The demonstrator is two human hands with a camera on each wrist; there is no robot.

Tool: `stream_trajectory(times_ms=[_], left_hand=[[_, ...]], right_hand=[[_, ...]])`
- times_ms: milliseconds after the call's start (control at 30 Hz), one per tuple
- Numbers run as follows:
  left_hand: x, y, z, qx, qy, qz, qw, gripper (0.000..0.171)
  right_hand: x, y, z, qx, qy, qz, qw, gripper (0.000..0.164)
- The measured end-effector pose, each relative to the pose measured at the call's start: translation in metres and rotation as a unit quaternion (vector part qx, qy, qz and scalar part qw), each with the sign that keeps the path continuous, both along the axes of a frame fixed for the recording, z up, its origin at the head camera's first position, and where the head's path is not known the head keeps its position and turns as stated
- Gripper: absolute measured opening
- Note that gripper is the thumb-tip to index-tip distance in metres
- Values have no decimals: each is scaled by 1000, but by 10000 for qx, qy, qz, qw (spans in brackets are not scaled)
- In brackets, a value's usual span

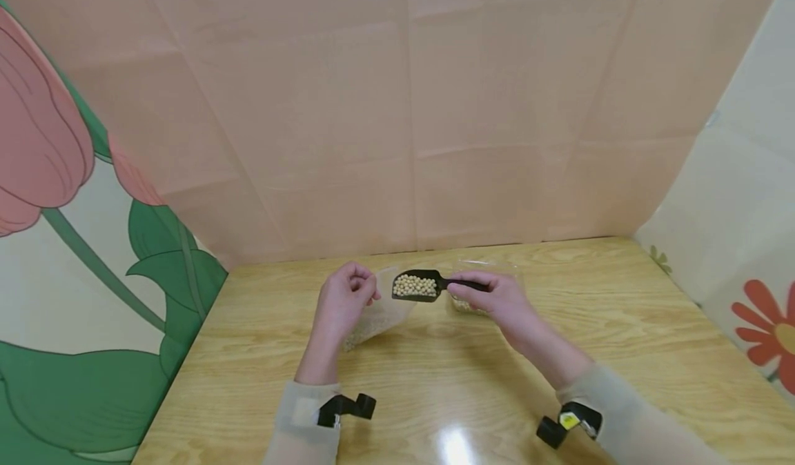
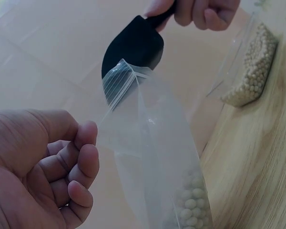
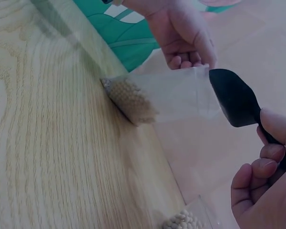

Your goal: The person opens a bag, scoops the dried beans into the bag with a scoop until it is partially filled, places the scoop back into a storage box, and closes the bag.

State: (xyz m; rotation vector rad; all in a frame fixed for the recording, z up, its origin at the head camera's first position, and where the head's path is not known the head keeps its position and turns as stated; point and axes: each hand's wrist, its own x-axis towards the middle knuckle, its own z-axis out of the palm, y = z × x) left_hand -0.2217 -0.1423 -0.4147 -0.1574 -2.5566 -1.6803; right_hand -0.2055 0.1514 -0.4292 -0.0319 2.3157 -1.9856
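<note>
My left hand (image 1: 345,298) pinches the rim of a clear zip bag (image 2: 157,129) between thumb and forefinger. Pale round beans (image 3: 128,100) fill the bag's bottom, which sits on the table. With my right hand (image 1: 493,298) I grip the handle of a black scoop (image 3: 236,98). A load of the same pale beans (image 1: 415,285) lies in the scoop, held level beside the bag's mouth. In the left wrist view the scoop's tip is behind the bag's zip edge. Under my right hand stands a clear plastic box (image 2: 250,67) of beans, partly hidden in the head view.
The wood-grain table (image 1: 248,382) runs back to a pink sheet (image 1: 410,141) hung behind it. A wall with painted tulips and leaves (image 1: 74,279) is on the left, and a flower-patterned wall (image 1: 745,299) on the right. Each forearm wears a black wrist camera (image 1: 346,408).
</note>
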Motion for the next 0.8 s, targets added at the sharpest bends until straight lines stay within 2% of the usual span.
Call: stream_trajectory(times_ms=[367,533,800], left_hand=[[-2,-2,-5,63,147,-26,9999,8],[-3,-2,-5,84,165,-17,9998,8],[-2,-2,-2,-15,149,16,9999,7]], right_hand=[[0,-9,8,501,28,147,9986,44],[-1,-13,10,827,304,209,9959,38],[-2,-19,19,1545,645,230,9856,28]])
